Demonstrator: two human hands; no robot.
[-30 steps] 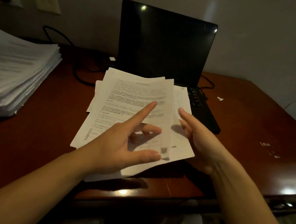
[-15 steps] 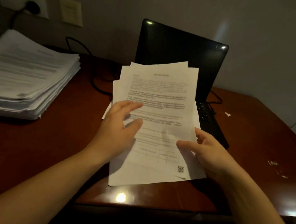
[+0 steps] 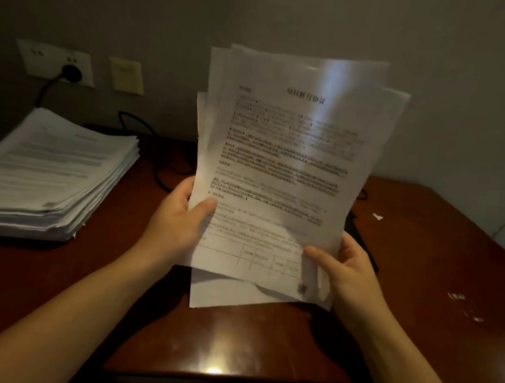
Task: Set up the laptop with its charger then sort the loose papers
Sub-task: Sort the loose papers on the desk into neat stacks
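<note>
The fingers (image 3: pixel 206 207) of the left hand (image 3: pixel 176 219) pinch the left edge of the loose papers (image 3: pixel 281 169), with the thumb flat on the front sheet and the rest curled out of sight behind. The right hand (image 3: pixel 351 272) pinches the lower right corner the same way: its thumb lies across the front and its other fingers are behind the sheets.

The papers are held up off the surface (image 3: pixel 435 259), nearly upright and facing the person. They are unevenly fanned, so the edges of several sheets show at the top, the left and the bottom. The front sheet carries printed text, with a table near its foot; the print is too blurred to read.

The raised sheets hide most of the laptop (image 3: pixel 362 247). Only a dark strip of it shows just beside the right hand.

A black cable (image 3: pixel 160 177) loops on the surface to the left of the papers. On the wall, a black plug (image 3: pixel 71 72) sits in a white socket (image 3: pixel 38 60), with a pale switch plate (image 3: pixel 126 75) beside it.

Well apart on the left lies a thick stack of printed sheets (image 3: pixel 56 175). A small white scrap (image 3: pixel 377 217) lies on the surface to the right.
</note>
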